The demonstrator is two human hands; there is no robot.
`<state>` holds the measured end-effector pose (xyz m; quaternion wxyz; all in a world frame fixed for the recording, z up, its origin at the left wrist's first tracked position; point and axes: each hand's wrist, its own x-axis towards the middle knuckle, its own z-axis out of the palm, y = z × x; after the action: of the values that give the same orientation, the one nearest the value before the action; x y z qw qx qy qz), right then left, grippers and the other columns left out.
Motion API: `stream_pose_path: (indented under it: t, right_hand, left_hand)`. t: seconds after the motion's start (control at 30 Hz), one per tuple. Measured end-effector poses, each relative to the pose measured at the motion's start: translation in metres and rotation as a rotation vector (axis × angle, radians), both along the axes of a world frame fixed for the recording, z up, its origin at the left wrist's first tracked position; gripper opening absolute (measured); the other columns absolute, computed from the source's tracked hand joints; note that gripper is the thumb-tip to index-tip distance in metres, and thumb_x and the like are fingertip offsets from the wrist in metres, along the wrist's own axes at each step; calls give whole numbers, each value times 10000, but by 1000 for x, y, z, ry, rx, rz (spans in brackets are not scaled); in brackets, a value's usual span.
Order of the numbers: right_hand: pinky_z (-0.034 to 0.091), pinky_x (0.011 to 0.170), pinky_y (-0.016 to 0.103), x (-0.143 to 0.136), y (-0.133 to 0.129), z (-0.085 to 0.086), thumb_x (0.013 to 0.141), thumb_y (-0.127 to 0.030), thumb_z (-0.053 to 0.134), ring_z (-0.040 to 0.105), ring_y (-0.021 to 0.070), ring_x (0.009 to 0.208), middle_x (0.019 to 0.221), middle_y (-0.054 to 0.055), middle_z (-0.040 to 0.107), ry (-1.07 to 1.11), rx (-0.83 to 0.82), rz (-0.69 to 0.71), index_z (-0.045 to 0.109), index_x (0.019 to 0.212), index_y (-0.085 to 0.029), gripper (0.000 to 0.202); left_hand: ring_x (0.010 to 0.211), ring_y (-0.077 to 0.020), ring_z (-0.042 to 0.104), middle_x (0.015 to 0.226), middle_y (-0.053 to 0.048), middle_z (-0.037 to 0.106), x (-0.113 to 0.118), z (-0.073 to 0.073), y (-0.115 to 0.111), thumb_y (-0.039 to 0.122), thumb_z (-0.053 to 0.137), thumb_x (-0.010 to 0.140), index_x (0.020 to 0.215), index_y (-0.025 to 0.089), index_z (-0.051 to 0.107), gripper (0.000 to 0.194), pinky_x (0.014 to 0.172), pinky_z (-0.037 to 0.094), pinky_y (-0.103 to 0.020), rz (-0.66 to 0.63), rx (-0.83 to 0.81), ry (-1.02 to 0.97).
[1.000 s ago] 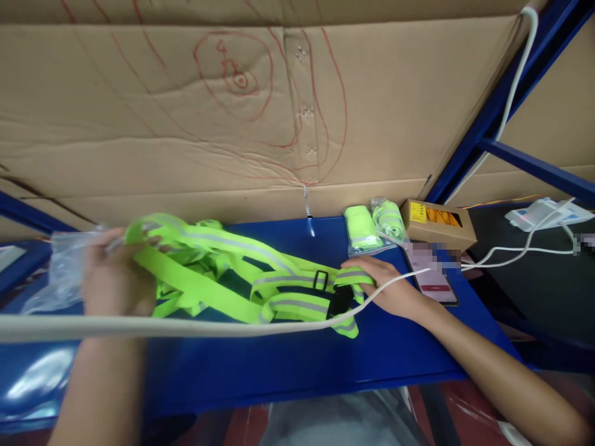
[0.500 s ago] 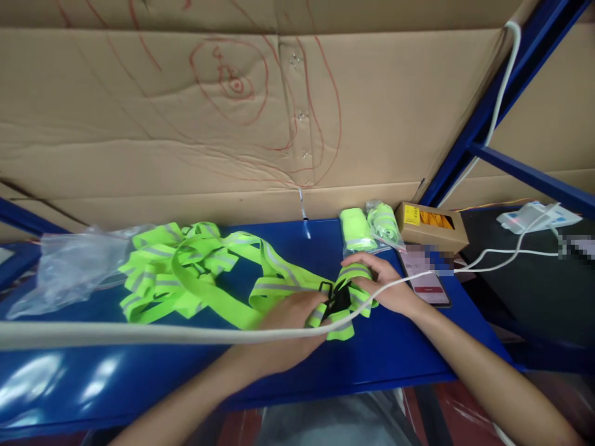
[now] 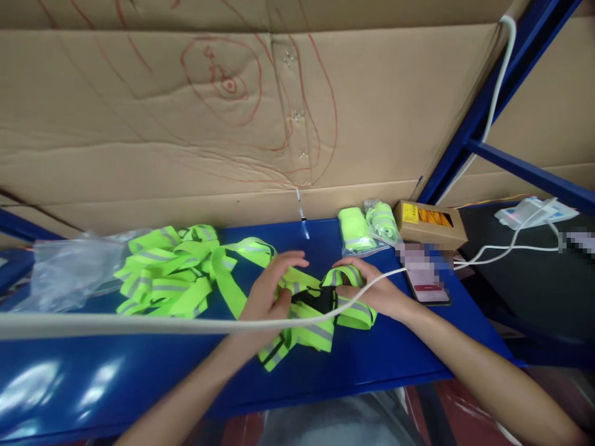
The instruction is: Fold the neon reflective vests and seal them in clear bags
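Observation:
A neon-green reflective strap (image 3: 316, 331) with grey stripes and black fittings lies bunched in loops between my hands, above the blue table (image 3: 385, 362). My right hand (image 3: 376, 291) is closed on its folded right end, thumb in front and fingers behind. At the left side of the bunch is my left hand (image 3: 264, 294), its thumb and fingers spread apart beside the strap; its lower part is partly hidden by a white cable (image 3: 186, 325) crossing the view. To the left lies a tangled heap of more green straps (image 3: 170, 272).
Clear plastic bags (image 3: 74, 269) lie at far left. Bagged rolled green straps (image 3: 356, 229) stand at the back, near an open cardboard box (image 3: 434, 226). A phone (image 3: 430, 285) lies right of my right hand. Cardboard (image 3: 139, 111) lines the back; a blue frame post (image 3: 502, 93) rises at right.
My left hand has shifted left and up, and its fingers have spread. The strap bunch has opened out wider to the left, with its loops hanging lower. My right hand stays on it.

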<state>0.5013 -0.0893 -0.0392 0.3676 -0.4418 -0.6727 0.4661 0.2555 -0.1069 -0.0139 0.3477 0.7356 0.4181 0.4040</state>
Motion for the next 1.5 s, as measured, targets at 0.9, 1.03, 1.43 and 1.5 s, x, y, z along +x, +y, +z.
stream_pose_path:
  t: [0.9,1.03,1.43,1.5]
  right_hand:
    - [467,833,315,3,-4,2,798,-306,749,604,200,939,1037,9,637,90,32,-151,620,1104,-226,342]
    - [462,852,308,4,-6,0,833,-293,730,601,191,958,1050,6,628,63,114,-77,604,1102,-235,303]
    - [450,686,257,24,10,3,701,-362,846,560,156,794,893,-34,572,506,-141,-369,592,1125,-291,500]
    - [463,701,269,29,13,1,728,-372,825,567,160,794,906,-28,584,462,-144,-348,581,1169,-290,511]
  left_hand:
    - [1167,-306,624,1296,-140,622,18,-24,-12,156,605,886,1117,183,621,233,962,531,-470,128,644,686]
    - [1108,-290,639,1193,-111,667,18,-24,-12,144,614,872,1015,190,642,153,932,530,-468,140,638,630]
    - [1156,-245,671,1244,-78,712,-45,13,-5,304,638,932,1115,195,687,219,1044,527,-446,373,331,250]
    - [1115,-233,681,1192,-57,738,-62,20,-3,346,605,954,1139,188,714,267,1030,539,-423,527,209,96]
